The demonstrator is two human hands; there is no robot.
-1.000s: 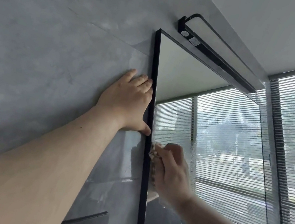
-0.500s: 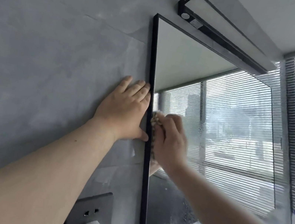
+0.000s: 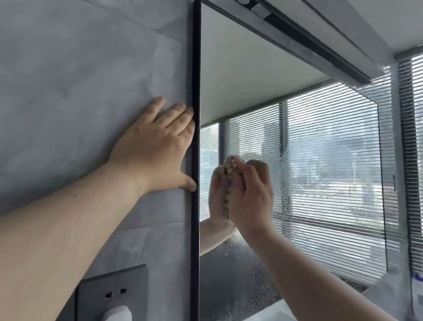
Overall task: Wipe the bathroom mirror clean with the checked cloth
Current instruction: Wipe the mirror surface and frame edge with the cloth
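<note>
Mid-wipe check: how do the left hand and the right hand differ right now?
The left hand lies flat with straight fingers; the right hand is curled. The left hand holds nothing; the right hand grips the checked cloth. The left hand rests on the grey wall, thumb at the black frame of the mirror; the right hand presses the cloth on the glass. Both are bare and raised to about the same height.

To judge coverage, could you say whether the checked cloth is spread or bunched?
Bunched: the right hand grips the checked cloth wadded against the mirror.
</note>
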